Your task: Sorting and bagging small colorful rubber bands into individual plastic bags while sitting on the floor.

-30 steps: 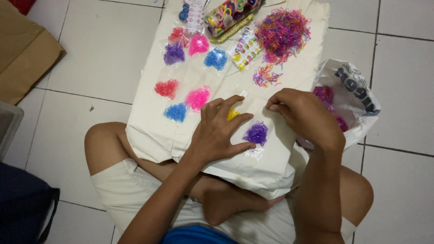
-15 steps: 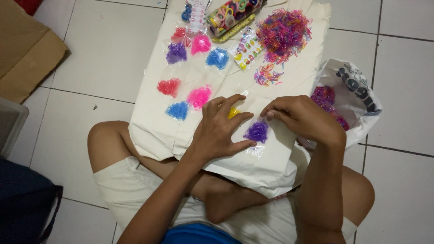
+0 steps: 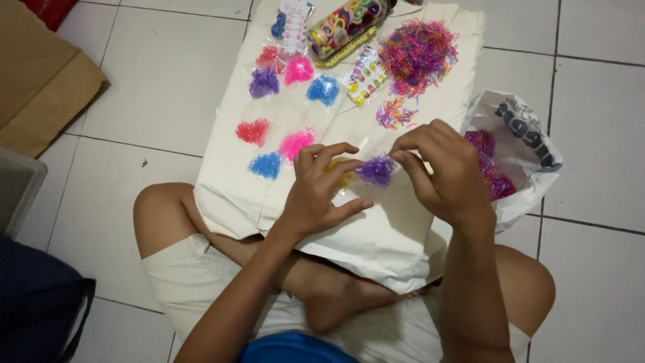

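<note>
A small clear packet of purple bands (image 3: 376,169) is pinched between both hands above the cream cloth (image 3: 376,235) spread over the person's lap. The right hand (image 3: 443,171) has its fingers closed on the packet's edge; the left hand (image 3: 321,191) grips the other side, with what looks like a yellow bunch (image 3: 344,176) tucked under its fingers, though I can't be sure. A hard tug could split the thin plastic and scatter bands down the cloth's sloping fold to the tiled floor (image 3: 141,101). The sorted colour packets (image 3: 295,142) sit just ahead of the left hand, and the white bag (image 3: 521,144) crowds the right. Open cloth lies only toward the lap.
</note>
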